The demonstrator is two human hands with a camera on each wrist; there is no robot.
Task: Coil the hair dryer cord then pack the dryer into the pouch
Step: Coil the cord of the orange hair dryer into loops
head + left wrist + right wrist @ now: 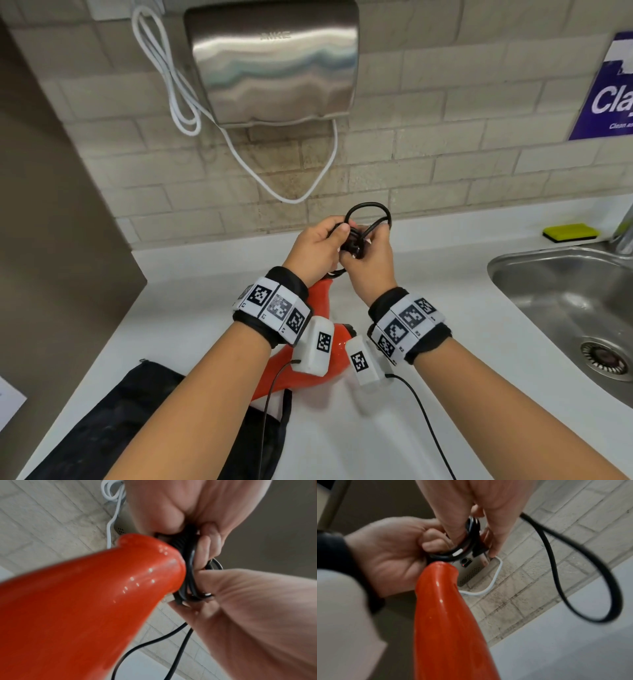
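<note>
One red hair dryer, lying on the white counter under both wrists, handle end up toward the hands; its body is partly hidden by the forearms. Its black cord is bunched into loops at the handle end, raised above the counter. One loop stands up above the knuckles in the head view; in the right wrist view one long loop hangs free to the side. Exact no. of turns can't be counted, probably 3 or 4, since fingers cover the bundle.

Left hand: fist-like, fingers curled round the cord bundle just above the handle tip, palm facing the right hand. In the left wrist view the strands run between its fingers and the handle.

Right hand: touching the left, knuckles up, thumb and fingers pinching the same bundle from the other side; fingertips point down past the cord.

One black pouch lies flat on the counter near the front edge, left of the dryer and partly under the left forearm, dryer body touching its upper edge.

Further out: 2 wristbands w/ marker tags, one per wrist, each w/ a white camera block and thin black lead. One steel hand dryer on the tiled wall w/ white cable looped beside it. One steel sink at right, one yellow sponge behind it, one purple sign on the wall.
</note>
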